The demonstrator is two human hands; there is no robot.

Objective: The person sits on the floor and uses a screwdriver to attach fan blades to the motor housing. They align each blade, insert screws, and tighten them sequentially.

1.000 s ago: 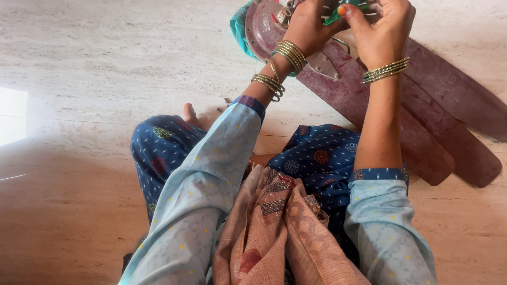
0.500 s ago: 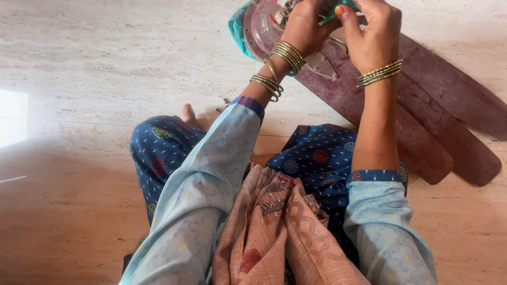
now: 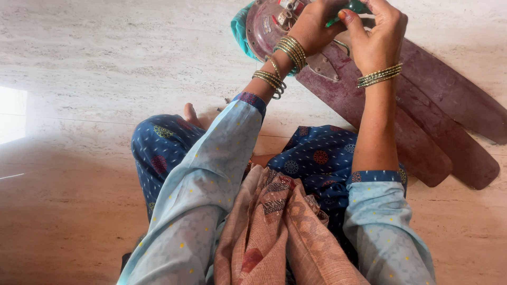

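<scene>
Head view: both hands at top edge over fan motor hub (image 3: 266,24), which lies on floor (image 3: 105,63). Right hand (image 3: 377,37) closed on green tool (image 3: 351,9), long axis slanting up-right, tip toward hub. Left hand (image 3: 314,24) curled, gripping hub parts, nearer hub. 3 maroon blades (image 3: 422,121) fan out right.

Fan hub (image 3: 266,24) on floor (image 3: 105,63), blades (image 3: 422,121) to its right, before crossed legs (image 3: 163,153).

Since a second ago, the right hand (image 3: 376,39) has lifted slightly toward the fan motor (image 3: 274,24), thumb pressing the green tool (image 3: 348,9) beside the left hand (image 3: 317,24).
</scene>
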